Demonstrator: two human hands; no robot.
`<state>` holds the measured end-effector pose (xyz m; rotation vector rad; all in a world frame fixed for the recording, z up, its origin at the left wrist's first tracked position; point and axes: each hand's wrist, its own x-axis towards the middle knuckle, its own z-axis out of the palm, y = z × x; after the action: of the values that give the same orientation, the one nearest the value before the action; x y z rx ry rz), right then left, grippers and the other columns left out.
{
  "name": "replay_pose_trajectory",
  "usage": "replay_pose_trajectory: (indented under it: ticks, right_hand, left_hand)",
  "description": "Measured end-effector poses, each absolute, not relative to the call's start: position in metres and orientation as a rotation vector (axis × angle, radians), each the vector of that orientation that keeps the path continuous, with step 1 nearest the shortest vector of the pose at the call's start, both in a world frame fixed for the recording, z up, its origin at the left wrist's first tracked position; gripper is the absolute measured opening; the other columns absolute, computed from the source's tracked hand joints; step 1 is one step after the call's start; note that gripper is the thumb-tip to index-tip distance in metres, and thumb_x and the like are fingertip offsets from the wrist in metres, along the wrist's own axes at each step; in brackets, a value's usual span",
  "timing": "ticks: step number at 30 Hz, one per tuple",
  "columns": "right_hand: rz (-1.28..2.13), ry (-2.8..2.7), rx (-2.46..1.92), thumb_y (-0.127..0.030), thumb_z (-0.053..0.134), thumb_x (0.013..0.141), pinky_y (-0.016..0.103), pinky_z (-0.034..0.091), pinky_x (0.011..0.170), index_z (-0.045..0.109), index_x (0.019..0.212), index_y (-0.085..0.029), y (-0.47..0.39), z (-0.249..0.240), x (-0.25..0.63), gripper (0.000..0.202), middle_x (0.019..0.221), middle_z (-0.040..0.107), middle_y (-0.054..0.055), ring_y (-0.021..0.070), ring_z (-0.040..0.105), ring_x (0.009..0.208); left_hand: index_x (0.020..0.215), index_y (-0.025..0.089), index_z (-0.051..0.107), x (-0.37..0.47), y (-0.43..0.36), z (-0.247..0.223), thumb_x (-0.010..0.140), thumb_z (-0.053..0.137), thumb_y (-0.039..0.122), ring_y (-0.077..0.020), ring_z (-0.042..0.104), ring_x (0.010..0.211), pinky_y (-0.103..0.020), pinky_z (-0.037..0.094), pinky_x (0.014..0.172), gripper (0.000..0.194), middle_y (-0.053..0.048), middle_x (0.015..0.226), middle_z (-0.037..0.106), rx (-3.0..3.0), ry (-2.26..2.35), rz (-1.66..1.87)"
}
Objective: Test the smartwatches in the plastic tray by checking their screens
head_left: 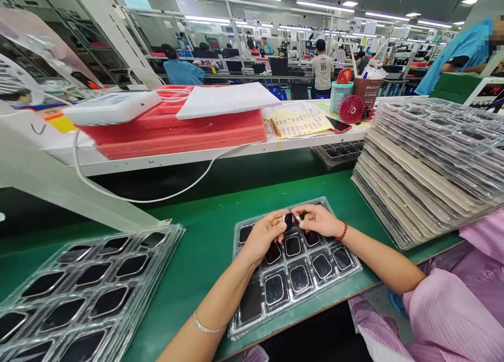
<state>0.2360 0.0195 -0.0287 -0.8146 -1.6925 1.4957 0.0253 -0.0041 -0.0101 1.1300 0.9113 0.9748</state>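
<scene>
Dark part (289, 221) pinched narrowly by left hand (260, 238) and right hand (323, 221) above tray (252, 326); edges best held lightly (faces may smudge).

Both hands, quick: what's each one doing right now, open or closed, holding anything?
Left hand: closed, holding a small dark piece.
Right hand: fingertips at its other side; can't tell if they grip it.
</scene>
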Motion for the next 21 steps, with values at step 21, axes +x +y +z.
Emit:
replay_pose_trajectory:
  ticks: [21]
  right_hand:
    - [1.561,-1.613,-0.892,-0.024,0.064,0.080,0.030,0.059,0.070,0.057,0.107,-0.018,0.019,-0.012,0.241,0.028,0.093,0.071,0.005,0.0162,0.070,0.077]
  left_hand:
    - [0.107,0.017,0.058,0.026,-0.013,0.008,0.073,0.064,0.037,-0.0181,0.065,0.067,-0.026,0.044,0.056,0.040,-0.005,0.085,0.070,1.425,1.163,0.991]
